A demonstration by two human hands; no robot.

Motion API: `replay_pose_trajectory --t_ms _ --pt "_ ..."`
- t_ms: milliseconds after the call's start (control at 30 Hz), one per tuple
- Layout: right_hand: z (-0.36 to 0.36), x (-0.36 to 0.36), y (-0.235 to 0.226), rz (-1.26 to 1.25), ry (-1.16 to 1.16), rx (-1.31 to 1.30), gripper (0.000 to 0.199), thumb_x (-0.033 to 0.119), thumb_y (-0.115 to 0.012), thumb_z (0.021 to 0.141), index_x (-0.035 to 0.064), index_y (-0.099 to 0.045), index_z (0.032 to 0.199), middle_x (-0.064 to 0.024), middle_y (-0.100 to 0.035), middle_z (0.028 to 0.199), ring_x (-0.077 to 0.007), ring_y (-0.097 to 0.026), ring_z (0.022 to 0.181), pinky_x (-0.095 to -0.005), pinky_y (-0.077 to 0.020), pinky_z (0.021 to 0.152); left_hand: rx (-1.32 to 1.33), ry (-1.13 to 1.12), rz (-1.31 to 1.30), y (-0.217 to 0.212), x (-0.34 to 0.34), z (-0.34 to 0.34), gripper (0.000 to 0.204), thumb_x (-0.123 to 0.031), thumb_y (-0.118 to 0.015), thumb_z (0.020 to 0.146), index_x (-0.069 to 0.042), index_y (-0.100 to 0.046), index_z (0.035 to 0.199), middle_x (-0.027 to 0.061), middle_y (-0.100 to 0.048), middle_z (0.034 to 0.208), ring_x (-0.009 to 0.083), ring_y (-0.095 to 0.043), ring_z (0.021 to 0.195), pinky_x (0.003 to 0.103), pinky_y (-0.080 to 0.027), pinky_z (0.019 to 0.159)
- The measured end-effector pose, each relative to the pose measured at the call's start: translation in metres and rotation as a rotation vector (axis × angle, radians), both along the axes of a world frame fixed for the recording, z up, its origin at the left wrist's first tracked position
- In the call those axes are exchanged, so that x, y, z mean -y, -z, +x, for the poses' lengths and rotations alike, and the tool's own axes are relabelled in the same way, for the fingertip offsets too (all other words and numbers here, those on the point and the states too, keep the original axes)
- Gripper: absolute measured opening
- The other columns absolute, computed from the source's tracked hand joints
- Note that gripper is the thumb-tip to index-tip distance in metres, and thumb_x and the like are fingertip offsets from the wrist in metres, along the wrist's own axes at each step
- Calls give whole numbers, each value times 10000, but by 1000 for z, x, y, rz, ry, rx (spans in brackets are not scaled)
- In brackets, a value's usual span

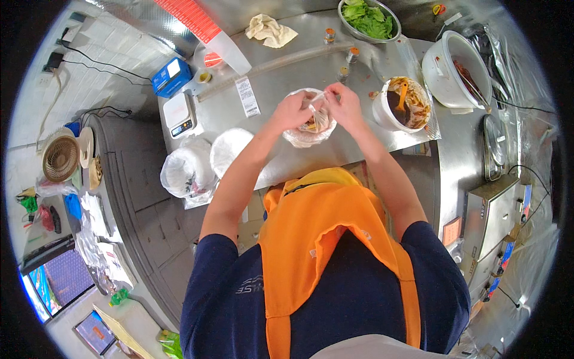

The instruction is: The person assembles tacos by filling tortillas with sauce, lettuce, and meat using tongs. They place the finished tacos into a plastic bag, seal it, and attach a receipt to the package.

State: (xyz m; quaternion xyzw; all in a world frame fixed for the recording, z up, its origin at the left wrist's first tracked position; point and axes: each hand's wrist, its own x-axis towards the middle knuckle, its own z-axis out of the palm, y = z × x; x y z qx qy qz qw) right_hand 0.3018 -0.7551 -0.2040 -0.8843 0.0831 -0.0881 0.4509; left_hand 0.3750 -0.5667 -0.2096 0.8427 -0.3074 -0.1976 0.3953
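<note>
A single view, taken from the person's head, looks steeply down over an orange apron (317, 239) and dark blue sleeves toward the stainless-steel surface (287, 78) ahead. It is a wide fisheye picture (a round image with black corners), so straight edges such as the surface's front rim bend toward the border. The forearms rise from the lower part and meet near the upper centre, where the left hand (291, 110) and the right hand (345, 106) sit fairly close to the lens. The far edge of the surface lies at the top; the floor and side shelves curve along the left rim.
</note>
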Motion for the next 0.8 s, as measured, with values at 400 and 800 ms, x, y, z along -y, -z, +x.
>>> replay_pose_trajectory --t_ms 400,800 --pt "-57 -26 13 322 -238 215 460 -89 -524 905 62 -516 1339 -211 -474 1480 -409 -570 1269 -445 -488 1056 553 254 375 -34 -1 -41 598 -117 -670 875 -38 -493 1441 120 -737 852 333 -714 892 435 -501 914" --pt "-38 11 16 -190 -285 9 163 209 -616 982 82 -713 1012 -131 -656 919 -295 -661 908 -393 -537 794 572 -576 -217 33 -10 -56 503 47 -494 970 -41 -499 1465 102 -666 1080 236 -673 992 364 -546 906"
